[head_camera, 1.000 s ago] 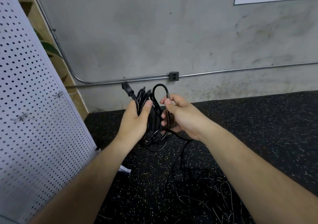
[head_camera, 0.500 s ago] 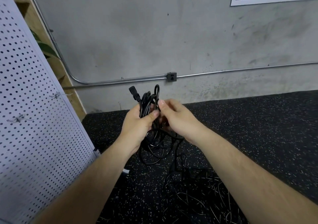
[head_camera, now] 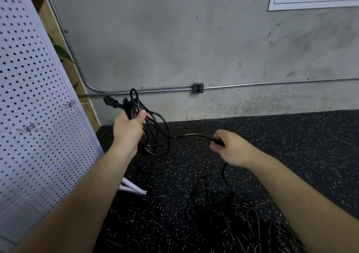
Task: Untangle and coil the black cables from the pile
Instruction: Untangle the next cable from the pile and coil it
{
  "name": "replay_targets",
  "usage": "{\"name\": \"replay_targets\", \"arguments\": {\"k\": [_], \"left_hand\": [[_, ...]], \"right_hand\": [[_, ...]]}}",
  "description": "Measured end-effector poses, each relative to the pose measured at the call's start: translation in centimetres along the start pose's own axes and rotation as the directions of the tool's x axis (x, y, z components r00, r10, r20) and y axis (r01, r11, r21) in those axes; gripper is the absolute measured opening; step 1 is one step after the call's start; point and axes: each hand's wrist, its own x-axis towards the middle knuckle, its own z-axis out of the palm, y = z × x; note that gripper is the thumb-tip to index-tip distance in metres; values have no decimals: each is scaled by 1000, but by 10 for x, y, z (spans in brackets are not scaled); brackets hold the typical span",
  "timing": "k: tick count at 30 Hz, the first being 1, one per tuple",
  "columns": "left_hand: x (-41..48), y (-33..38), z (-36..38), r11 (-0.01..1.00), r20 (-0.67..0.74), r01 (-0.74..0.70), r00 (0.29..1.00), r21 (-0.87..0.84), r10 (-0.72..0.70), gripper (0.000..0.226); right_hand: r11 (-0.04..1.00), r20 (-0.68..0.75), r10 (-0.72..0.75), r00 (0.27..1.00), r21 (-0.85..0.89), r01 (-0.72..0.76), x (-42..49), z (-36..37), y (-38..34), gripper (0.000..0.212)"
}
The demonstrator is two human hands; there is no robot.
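Your left hand [head_camera: 128, 130] clenched round coil [head_camera: 153, 136], to bunch loops together. Your right hand [head_camera: 231, 148] pinches cable [head_camera: 190, 135] out sideways, likely measuring next loop. Pile [head_camera: 233, 214] on floor [head_camera: 301, 136], below right hand.

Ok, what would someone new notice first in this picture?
The left hand grips a bunch of black cable loops at centre left, while the right hand pinches a strand leading from it. Lower right, a tangled cable pile sprawls on the speckled floor.
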Motion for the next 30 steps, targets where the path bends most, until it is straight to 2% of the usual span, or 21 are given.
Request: {"name": "replay_targets", "arguments": {"k": [1, 3, 5, 7, 10, 15, 19, 22, 30], "left_hand": [[1, -2, -1, 1000, 4, -11, 1000, 10, 11, 7], [0, -5, 0, 999, 53, -41, 998, 18, 40, 7], [-6, -8, 4, 1000, 117, -23, 993, 19, 20, 6], [-16, -11, 11, 1000, 176, 9, 984, -1, -8, 5], [-27, -11, 21, 997, 245, 41, 969, -68, -23, 6], [-29, -5, 20, 995, 251, 38, 968, -95, -13, 7], [-26, -3, 17, 992, 239, 38, 971, -124, -7, 4], [-20, -6, 14, 991, 214, 25, 977, -131, 4, 8], [-17, -8, 13, 989, 189, 5, 982, -147, 24, 14]], "right_hand": [[1000, 47, 13, 999, 11, -14, -1, 2, 2, 9], [983, 155, -7, 988, 182, -22, -4, 7, -4, 7], [900, 250, -69, 966, 433, -48, -6, 11, -19, 15], [834, 301, -136, 944, 549, -55, -6, 21, -37, 24], [805, 303, -195, 933, 593, -24, -4, 39, -55, 36], [848, 224, -189, 956, 528, 44, -1, 41, -57, 27], [787, 146, -205, 968, 612, 75, 0, 29, -51, 37], [732, 81, -171, 982, 677, 71, 4, 24, -46, 31], [639, 35, -64, 997, 769, 14, 6, 25, -43, 15]]}}
